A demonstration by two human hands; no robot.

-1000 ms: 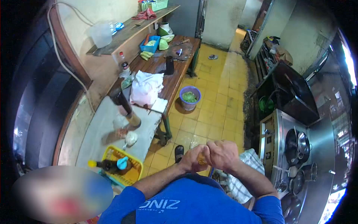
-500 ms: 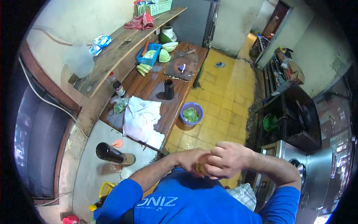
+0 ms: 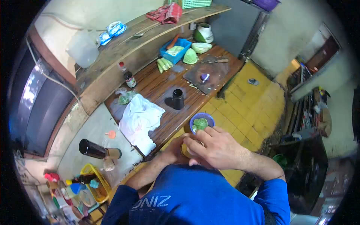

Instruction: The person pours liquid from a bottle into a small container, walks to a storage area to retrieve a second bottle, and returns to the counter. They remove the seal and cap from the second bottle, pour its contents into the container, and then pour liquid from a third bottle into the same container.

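Close in front of my chest, both hands meet around a small yellow object (image 3: 185, 150), mostly hidden by the fingers; its exact kind cannot be made out. My left hand (image 3: 175, 150) is closed round its side from the left. Over its top lies my right hand (image 3: 221, 148), fingers bent and gripping. Just beyond the hands, a purple bucket (image 3: 212, 119) with green leaves (image 3: 200, 124) inside stands on the floor, partly covered by my right hand. A dark cup (image 3: 178, 99) stands on the wooden table.
The wooden table (image 3: 159, 84) bears a white cloth bag (image 3: 138, 116), a sauce bottle (image 3: 129, 78), a blue basket (image 3: 175, 56), cut cabbage (image 3: 191, 56) and a chopping board (image 3: 215, 73) with a knife. On the pale counter lie a dark bottle (image 3: 92, 149) and a yellow basket (image 3: 98, 187).
My view has turned to the right and forward, so the table and floor appear shifted. Both hands stay together on the yellow object, with the right hand's fingers now more over its top.
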